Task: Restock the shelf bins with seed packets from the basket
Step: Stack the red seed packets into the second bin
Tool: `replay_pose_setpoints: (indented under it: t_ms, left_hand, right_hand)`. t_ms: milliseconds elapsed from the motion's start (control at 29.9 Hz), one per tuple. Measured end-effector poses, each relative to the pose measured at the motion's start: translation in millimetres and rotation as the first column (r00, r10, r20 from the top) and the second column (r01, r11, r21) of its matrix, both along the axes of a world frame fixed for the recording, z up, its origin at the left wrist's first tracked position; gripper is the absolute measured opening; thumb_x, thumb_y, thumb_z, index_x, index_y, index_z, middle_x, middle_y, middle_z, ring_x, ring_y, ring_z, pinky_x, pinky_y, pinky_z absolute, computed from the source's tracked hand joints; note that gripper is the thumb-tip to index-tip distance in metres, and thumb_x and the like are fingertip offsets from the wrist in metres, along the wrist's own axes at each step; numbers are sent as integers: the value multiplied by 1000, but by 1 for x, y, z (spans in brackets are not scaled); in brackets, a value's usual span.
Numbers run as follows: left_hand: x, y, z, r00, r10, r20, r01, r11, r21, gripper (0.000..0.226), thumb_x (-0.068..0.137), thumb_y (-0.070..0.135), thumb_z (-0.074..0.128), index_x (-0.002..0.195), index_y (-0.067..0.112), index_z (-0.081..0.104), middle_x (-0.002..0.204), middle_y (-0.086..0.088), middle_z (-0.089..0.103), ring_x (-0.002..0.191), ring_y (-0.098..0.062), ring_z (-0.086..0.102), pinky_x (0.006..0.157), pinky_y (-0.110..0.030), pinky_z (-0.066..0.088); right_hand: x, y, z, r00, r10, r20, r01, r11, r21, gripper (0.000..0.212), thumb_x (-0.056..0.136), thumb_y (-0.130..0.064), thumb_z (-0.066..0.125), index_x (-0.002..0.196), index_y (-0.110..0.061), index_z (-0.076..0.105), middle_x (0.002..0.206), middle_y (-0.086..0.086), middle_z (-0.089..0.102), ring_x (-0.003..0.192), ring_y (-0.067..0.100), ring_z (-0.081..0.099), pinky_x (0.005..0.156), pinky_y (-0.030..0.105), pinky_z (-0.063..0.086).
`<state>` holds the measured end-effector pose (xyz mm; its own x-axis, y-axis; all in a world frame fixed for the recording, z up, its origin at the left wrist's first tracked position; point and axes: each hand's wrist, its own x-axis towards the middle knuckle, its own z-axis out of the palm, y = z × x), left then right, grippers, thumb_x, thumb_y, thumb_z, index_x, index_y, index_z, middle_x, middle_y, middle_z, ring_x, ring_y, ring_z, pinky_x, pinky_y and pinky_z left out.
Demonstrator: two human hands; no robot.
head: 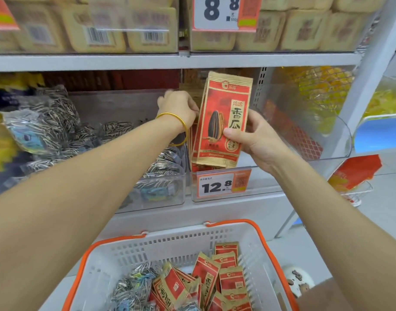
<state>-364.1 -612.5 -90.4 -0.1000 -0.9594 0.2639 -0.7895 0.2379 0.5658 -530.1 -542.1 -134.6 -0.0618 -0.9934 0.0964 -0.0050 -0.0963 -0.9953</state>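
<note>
Grey shop shelf (237, 209), clear bin (286, 173) bearing 12.8 price tag (217, 186). Right hand (257, 142) fingers (234, 132) clamp red sunflower-seed packets (224, 113); left hand (176, 108) grip unclear.

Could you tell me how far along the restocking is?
Done: the clear plastic left bin holds transparent striped-seed packets. In hand: the left hand and right hand hold a stack of red-and-gold paper seed packets at the clear right bin. Left: more red and transparent packets lie in the white basket with orange handles.
</note>
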Motion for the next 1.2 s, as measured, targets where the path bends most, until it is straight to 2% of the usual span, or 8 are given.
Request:
replay_pose_setpoints:
  t_ms: [234, 335, 502, 602, 803, 971, 1071, 1205]
  left_hand:
    - [8, -2, -12, 966, -41, -257, 42, 999, 0, 34, 80, 7, 62, 56, 29, 54, 103, -13, 66, 105, -38, 57, 91, -44, 49]
    - [13, 3, -12, 926, -82, -368, 96, 995, 20, 27, 77, 15, 74, 58, 28, 60, 78, 2, 64, 88, -25, 63, 83, -36, 52]
    - [20, 15, -7, 858, -179, -482, 230, 972, 49, 16, 82, 10, 69, 71, 19, 62, 72, 7, 57, 64, -1, 50, 62, -15, 42]
    - [20, 18, -7, 828, -152, -540, 223, 973, 67, 7, 88, 15, 62, 82, 17, 65, 87, 4, 63, 81, -5, 57, 78, -24, 47]
    - [16, 26, -13, 832, -121, -542, 194, 978, 80, 29, 97, 23, 41, 115, 10, 60, 118, -1, 56, 112, -15, 51, 105, -35, 38]
    - [16, 35, -11, 896, -163, -414, 208, 976, 66, 31, 100, 27, 33, 102, 8, 57, 100, -2, 48, 90, -14, 42, 76, -26, 31]
    - [19, 41, -8, 909, -209, -361, 217, 976, -19, 15, 100, 22, 33, 92, 14, 43, 97, -3, 42, 83, -12, 39, 68, -23, 24]
    - [34, 82, -21, 883, -262, -390, 108, 921, -375, 27, 94, 15, 39, 114, 9, 56, 111, 4, 45, 109, -7, 42, 90, -9, 30]
  right_hand:
    - [9, 20, 4, 828, -16, -560, -14, 999, -49, 58, 71, -15, 82, 115, -25, 45, 96, -14, 58, 84, -3, 56, 65, 11, 42]
    - [11, 20, 5, 725, 19, -688, -18, 1000, 8, 62, 70, -21, 82, 120, -21, 46, 103, -9, 61, 87, 1, 57, 69, 18, 43]
    - [11, 19, 19, 840, 139, -524, -13, 972, 236, 69, 74, -49, 73, 125, -18, 40, 110, -1, 62, 94, 15, 66, 80, 39, 57]
    - [12, 13, 18, 835, 94, -542, 40, 972, 230, 82, 74, -53, 72, 137, -19, 32, 114, 2, 63, 95, 18, 67, 84, 46, 55]
    - [19, 7, 20, 800, 379, -466, -202, 901, 385, 37, 81, -9, 72, 114, -19, 61, 108, -1, 71, 103, 19, 65, 94, 39, 50]
    - [22, 11, 27, 704, 492, -512, -243, 845, 477, 43, 85, -36, 67, 126, -29, 57, 120, -7, 65, 113, 15, 59, 102, 38, 43]
    - [17, 13, 24, 612, 351, -709, -56, 913, 403, 53, 73, -51, 73, 119, -27, 60, 115, -5, 67, 106, 16, 61, 97, 41, 48]
    - [22, 61, 32, 528, -81, -846, 190, 981, 24, 70, 74, -41, 76, 131, -14, 47, 119, 4, 60, 106, 21, 58, 90, 36, 47]
